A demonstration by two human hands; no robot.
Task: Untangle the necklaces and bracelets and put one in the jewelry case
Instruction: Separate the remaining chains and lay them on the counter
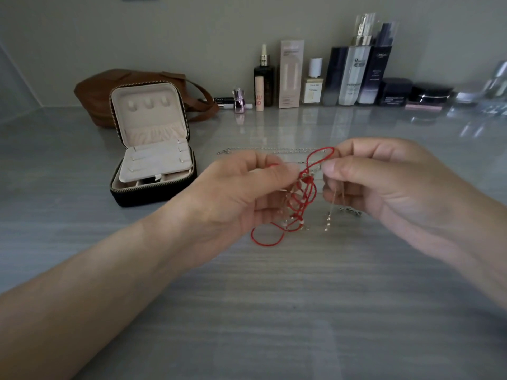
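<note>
Above the tabletop [274, 311], the left hand [241, 193] and right hand [384, 185] are each pinching the red cord [307, 198], seemingly snagged on a thin chain [333, 201]; any hard tug is risking a tighter knot.

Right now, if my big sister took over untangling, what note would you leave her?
Left hand: pinches the red cord tangle, held above the table.
Right hand: pinches the tangle's top loop; a thin chain hangs below it.
Silver chain: lies stretched on the table behind the hands.
Jewelry case: open at left, no necklace visible inside.
Done: nothing clearly freed from the tangle.
Left: separate the pieces, put one in the case.
</note>
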